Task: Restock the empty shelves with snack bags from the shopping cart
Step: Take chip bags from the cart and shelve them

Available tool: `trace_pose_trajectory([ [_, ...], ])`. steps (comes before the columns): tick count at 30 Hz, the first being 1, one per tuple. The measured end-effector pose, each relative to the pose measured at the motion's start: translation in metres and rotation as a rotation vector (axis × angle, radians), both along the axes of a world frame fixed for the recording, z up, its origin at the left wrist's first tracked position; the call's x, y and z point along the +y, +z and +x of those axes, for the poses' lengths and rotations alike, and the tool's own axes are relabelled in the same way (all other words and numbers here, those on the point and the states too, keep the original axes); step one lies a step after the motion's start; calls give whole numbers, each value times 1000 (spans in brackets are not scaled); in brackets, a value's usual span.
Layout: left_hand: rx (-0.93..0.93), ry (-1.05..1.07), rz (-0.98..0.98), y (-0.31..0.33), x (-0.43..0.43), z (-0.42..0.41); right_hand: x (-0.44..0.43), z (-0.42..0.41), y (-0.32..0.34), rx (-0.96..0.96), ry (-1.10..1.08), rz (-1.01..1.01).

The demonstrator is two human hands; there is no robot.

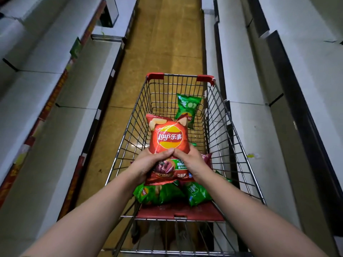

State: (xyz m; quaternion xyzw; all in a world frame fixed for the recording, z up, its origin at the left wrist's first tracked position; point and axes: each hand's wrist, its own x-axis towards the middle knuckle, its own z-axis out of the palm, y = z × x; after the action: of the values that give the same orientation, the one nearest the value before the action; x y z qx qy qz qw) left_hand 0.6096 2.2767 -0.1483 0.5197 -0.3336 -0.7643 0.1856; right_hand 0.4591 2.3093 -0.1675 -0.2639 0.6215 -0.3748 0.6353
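Two grips on one red bag [168,138] of Lay's, held up over the cart [178,76]. Left grip [148,163] curled round the lower left side, right grip [192,162] curled round the lower right, thumbs on the front and touching tip to tip in the middle. Logo side facing up at the camera, top end pointing away down the aisle. So: clear of the basket, in the air, not on any shelf yet.

Down in the cart, a lone green bag [187,108] near the far end, over towards the right wall. Two more green bags [159,194] at the near end, side by side just beyond the red flap [178,212], partly hidden under the red one. Sliver of a dark red bag [207,158] poking out beside the right grip; can't tell how much more of it under there.

Bare white shelves on the left [46,115] and on the right [250,127], running the length of the aisle, red and yellow strips along the left-hand edges. Cart closer to the right side, just beside those shelves. Brown floor [167,43] in between.
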Motion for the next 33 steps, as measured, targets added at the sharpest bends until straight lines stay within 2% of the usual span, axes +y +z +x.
trace_pose_trajectory([
  [10,30,149,-159,43,9,-5,-3,-19,43,-182,107,-107],
  [12,34,170,-192,48,11,-8,-4,-24,47,-163,126,-125],
  [17,10,235,-237,48,21,-15,2,-28,36,-256,70,-149],
  [19,4,246,-241,44,25,-16,5,-32,18,-147,53,-71],
  [23,-36,249,-213,32,32,-15,21,-45,-24,381,142,250],
  [24,-45,239,-205,29,34,-15,27,-48,-36,438,138,347],
  [27,-70,222,-159,20,37,-20,46,-51,-58,418,74,536],
  [30,-94,186,-101,9,35,-25,54,-50,-66,402,21,589],
  [33,-111,143,-78,-2,34,-28,56,-51,-83,311,-126,650],
])
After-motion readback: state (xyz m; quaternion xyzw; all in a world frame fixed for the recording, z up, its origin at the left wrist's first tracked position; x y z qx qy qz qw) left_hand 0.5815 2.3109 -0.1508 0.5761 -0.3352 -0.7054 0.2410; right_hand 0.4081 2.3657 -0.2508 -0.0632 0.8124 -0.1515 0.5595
